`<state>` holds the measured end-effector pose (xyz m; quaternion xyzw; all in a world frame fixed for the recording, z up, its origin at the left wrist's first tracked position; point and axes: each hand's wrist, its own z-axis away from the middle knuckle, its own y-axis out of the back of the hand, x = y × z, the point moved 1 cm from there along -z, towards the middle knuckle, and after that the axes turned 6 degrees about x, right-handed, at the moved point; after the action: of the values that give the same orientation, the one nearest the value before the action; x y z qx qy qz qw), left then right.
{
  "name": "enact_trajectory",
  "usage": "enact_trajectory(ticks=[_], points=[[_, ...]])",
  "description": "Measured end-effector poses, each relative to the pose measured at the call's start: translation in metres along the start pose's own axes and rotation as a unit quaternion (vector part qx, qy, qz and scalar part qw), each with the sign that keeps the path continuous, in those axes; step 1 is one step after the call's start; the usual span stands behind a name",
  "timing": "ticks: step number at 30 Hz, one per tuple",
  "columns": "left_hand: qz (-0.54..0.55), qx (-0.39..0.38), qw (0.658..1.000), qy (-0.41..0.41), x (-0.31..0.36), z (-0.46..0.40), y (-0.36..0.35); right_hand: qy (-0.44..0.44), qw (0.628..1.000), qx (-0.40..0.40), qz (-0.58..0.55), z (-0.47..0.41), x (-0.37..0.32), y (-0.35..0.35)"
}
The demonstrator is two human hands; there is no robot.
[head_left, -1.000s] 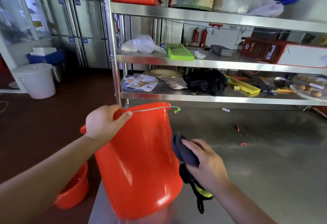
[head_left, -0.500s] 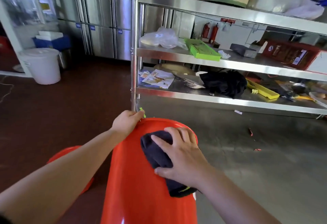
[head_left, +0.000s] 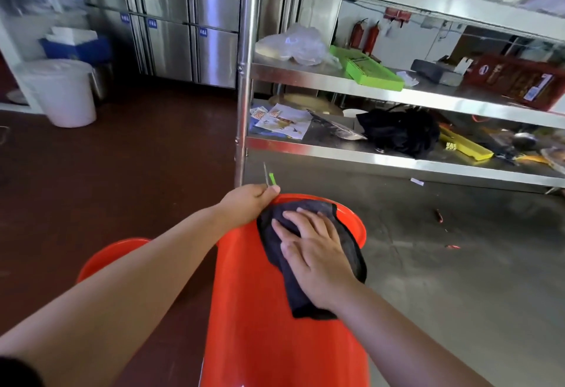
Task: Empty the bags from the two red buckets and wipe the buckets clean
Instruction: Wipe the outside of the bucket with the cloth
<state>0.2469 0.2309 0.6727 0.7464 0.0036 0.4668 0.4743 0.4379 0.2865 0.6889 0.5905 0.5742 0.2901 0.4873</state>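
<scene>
The right hand (head_left: 315, 256) pressed flat, fingers straight, on a dark cloth (head_left: 308, 295) against the red bucket (head_left: 253, 319). The left hand (head_left: 247, 203) gripped its far rim. The bucket lay tilted, long axis running away from the person, beside a second red bucket (head_left: 107, 256).

The scene is bright and evenly lit, with soft daylight that seems to enter from the far left of the shelf (head_left: 397, 93), where the glass area is washed out and pale. Hard shadows are few; under the shelf the floor (head_left: 458, 279) carries a broad dull sheen. Vertical streaks of glare run down the steel cabinets (head_left: 189, 19) left of the shelf, and its post and edges glint. The bucket (head_left: 260, 325) below the shelf shows a glossy highlight near the bottom edge. Wide-angle distortion bends the shelf lines and stretches the forearms. Corners are smeared, and fine detail on the shelf is soft.
</scene>
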Motion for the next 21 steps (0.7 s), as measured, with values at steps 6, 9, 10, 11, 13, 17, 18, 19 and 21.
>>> enact_trajectory(ticks=[6, 9, 10, 11, 13, 17, 18, 19, 21], points=[[0.056, -0.037, 0.997, 0.023, -0.002, -0.003, 0.006, -0.036, 0.998, -0.018, 0.042, -0.011, -0.006, -0.012], [0.042, -0.02, 0.999, 0.007, 0.006, 0.003, 0.005, -0.04, 0.999, -0.023, 0.029, 0.008, -0.005, -0.008], [0.031, -0.006, 0.999, -0.003, 0.008, 0.004, 0.003, -0.037, 0.999, -0.026, 0.022, 0.016, -0.005, -0.007], [0.016, 0.012, 1.0, -0.012, 0.01, 0.005, 0.001, -0.033, 0.999, -0.028, 0.013, 0.027, -0.005, -0.005], [0.004, 0.066, 0.998, -0.011, 0.009, 0.006, -0.008, -0.027, 0.999, -0.027, -0.012, 0.052, -0.006, -0.003], [0.095, 0.178, 0.979, 0.003, 0.012, 0.014, -0.014, -0.015, 0.998, -0.038, -0.053, 0.102, -0.012, 0.004], [0.087, 0.19, 0.978, -0.019, 0.013, 0.014, -0.014, -0.008, 0.998, -0.039, -0.056, 0.114, -0.014, 0.006], [0.063, 0.19, 0.979, -0.04, 0.015, 0.015, -0.012, 0.0, 0.998, -0.039, -0.059, 0.126, -0.016, 0.007], [0.008, 0.161, 0.983, -0.085, 0.019, 0.014, -0.012, 0.013, 0.997, -0.039, -0.067, 0.146, -0.021, 0.008]])
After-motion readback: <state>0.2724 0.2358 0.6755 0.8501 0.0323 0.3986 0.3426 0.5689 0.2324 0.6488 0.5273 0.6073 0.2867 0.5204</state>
